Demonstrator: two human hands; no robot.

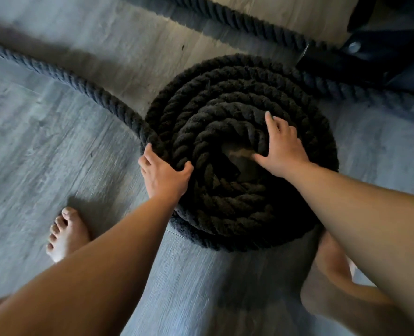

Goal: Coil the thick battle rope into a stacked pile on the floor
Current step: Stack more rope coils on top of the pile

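A thick black battle rope lies wound into a round stacked coil (227, 98) on the grey plank floor, with a small hole at its middle. My left hand (163, 174) grips the outer strand at the coil's left edge, thumb over the top. My right hand (282, 147) rests flat on the inner turns right of the hole, fingers spread. A loose length of rope (62, 73) runs from the coil's left side off to the upper left. Another stretch (239, 19) runs across the top toward the right.
A dark metal equipment base (371, 54) stands at the upper right, with rope passing by it. A bare foot (66, 235) is planted on the floor (43, 146) at lower left, and a bare leg (334, 282) is just below the coil at right.
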